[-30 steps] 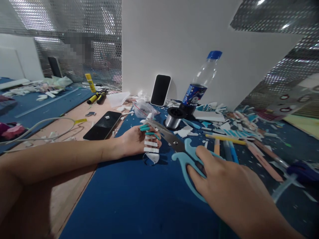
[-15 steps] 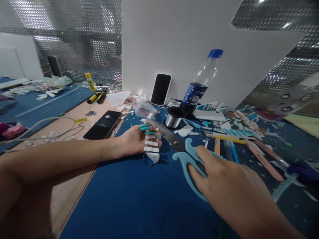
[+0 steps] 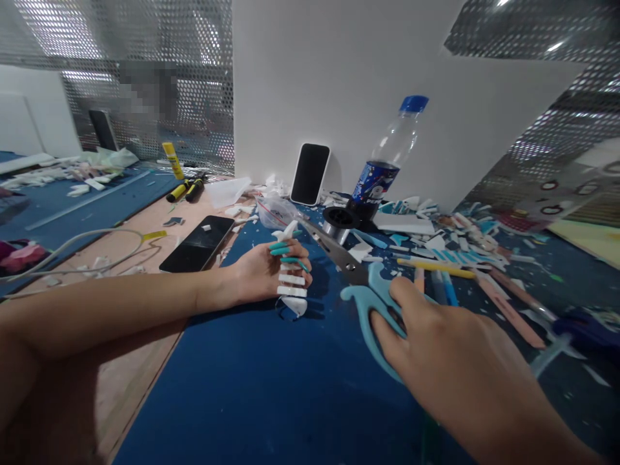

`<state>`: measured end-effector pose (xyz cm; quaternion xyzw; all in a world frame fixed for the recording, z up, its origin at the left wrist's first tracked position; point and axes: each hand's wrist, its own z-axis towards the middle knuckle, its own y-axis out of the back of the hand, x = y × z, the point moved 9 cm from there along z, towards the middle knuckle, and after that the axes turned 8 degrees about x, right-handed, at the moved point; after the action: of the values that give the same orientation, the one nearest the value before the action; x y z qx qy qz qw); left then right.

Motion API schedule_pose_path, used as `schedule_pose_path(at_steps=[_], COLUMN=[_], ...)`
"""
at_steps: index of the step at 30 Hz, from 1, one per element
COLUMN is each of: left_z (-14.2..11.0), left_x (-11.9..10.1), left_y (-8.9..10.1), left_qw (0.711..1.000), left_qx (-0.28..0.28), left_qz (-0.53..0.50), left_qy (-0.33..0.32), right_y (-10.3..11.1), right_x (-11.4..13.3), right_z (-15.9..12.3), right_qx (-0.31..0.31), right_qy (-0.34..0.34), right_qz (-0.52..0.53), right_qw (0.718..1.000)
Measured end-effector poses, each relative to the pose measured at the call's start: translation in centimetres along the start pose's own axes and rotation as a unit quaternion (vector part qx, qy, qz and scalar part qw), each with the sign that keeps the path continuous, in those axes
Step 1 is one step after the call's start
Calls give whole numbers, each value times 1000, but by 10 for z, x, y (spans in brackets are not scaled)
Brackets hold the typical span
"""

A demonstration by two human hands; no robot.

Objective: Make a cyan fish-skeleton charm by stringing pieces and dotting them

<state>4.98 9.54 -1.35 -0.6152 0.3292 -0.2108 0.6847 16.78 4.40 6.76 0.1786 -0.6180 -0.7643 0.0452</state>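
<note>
My left hand (image 3: 264, 270) rests on the blue mat (image 3: 271, 374) with its fingers curled round a jointed strip of white and teal foam pieces (image 3: 292, 281). The strip has a white tail-shaped piece on top and a rounded white piece with a thin dark loop at the bottom. In my right hand (image 3: 436, 342) is a pair of scissors (image 3: 365, 281) with light blue handles, its fingers through the loops. The blades look nearly closed and point up-left, a little to the right of the strip. A spool of clear line (image 3: 338, 225) stands just behind the blades.
A cola bottle (image 3: 380, 171) and an upright phone (image 3: 310, 174) stand at the back. Another phone (image 3: 198, 244) lies left of the mat. Foam scraps (image 3: 455, 239), a yellow pencil (image 3: 436, 268) and cutters lie on the right. A plastic bag (image 3: 277, 212) sits behind my left hand.
My right hand has drawn the scissors slightly right, so the blade tips are farther from the foam strip. My left hand keeps its hold, nearly still.
</note>
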Motion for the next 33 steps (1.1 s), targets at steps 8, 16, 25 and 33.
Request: schedule_pose_path(at_steps=[8,16,25,33], left_z=[-1,-2,-1,-1], left_x=[3,0,1,0], left_y=[-5,0,-6,-5], left_qw=[999,987,999,1000], left_qx=[9,-40,0,-2], left_qz=[42,156,51,24], left_qy=[9,-9,-8,-6], right_y=[-18,-29,-1,-9], right_x=[-13,-11,-13,4], right_z=[6,20,25,12], right_qx=[149,108,-75,-10], right_qy=[-70,-12,39,85], right_qz=[-41,36,41,18], right_qw=[985,993,996,996])
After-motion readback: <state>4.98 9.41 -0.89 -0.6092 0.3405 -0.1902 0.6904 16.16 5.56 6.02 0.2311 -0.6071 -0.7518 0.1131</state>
